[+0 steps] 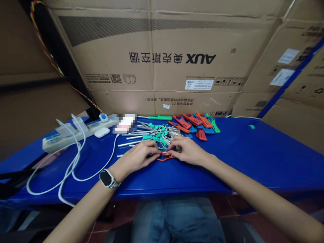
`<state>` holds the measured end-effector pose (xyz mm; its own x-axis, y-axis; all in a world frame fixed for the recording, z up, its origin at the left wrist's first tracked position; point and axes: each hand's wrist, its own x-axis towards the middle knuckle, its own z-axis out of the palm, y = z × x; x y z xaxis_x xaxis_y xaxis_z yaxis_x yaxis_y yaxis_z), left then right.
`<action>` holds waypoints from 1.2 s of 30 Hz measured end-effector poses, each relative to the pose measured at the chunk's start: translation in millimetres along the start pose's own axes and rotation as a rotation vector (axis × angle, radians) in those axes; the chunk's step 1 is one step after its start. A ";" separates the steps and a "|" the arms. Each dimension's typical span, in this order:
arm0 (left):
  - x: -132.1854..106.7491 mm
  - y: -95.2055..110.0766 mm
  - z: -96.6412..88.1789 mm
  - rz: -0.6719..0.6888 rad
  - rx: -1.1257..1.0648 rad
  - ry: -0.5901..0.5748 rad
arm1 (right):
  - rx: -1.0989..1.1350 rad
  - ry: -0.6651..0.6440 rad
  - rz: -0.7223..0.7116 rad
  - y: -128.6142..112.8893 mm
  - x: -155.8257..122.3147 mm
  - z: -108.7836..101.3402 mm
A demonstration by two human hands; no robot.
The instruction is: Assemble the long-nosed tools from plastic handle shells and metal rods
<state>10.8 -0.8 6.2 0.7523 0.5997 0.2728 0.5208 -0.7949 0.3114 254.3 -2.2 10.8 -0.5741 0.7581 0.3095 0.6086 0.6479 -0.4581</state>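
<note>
One orange-red casing [162, 159] is held low on the blue table [253, 152], its left end pinched by the thumb and fingers of the left hand [144, 153]; the fingers of the right hand [188, 150] are bent inward at its other end, and whether anything is pinched by them cannot be told. Beyond lie many green-ended metal tubes [135, 137], too tangled to be counted. At least five red or orange casings [181, 122] are heaped over several blue ones [192, 129]. The contents of one small white case [102, 132] are hidden.
</note>
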 end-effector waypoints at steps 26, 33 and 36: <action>-4.1 -1.7 7.0 -0.005 0.115 0.055 | -0.001 -0.033 0.247 -5.4 23.0 16.3; -3.3 3.4 3.2 -0.009 0.086 0.076 | 0.160 0.099 0.105 -0.8 13.9 16.2; -0.7 2.2 -4.4 -0.020 0.025 0.143 | 0.184 0.176 0.112 4.0 14.6 7.1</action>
<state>9.7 -2.6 10.7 0.6776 0.6207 0.3945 0.5461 -0.7839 0.2954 244.5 10.9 7.5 -0.3952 0.8360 0.3806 0.5438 0.5468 -0.6366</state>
